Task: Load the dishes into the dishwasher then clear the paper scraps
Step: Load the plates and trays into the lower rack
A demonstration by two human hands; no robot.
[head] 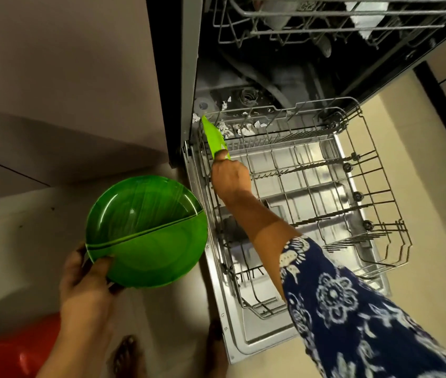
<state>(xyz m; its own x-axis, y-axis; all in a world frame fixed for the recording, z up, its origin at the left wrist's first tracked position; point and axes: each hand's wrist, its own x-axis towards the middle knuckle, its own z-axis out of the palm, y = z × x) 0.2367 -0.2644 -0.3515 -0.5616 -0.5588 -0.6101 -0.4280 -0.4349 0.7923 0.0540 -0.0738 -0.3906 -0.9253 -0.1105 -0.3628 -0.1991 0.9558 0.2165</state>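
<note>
Our right hand (230, 175) pinches a green plate (214, 137) edge-on into the pulled-out lower rack (353, 170), our left hand (88, 279) grips two more plates (145, 230), paper scraps (243, 128) still uncleared

A home kitchen: an open dishwasher (284, 77) with its wire lower rack (312, 186) pulled out beside cabinets (66, 91).

An open dishwasher's lower rack (312, 192) is pulled out over the door. At its rear left corner the right hand (230, 178) holds a plate (215, 136) on edge. Paper scraps (243, 129) lie behind it (on the tub floor). Left of the rack, the left hand (85, 285) holds stacked plates (145, 230).
</note>
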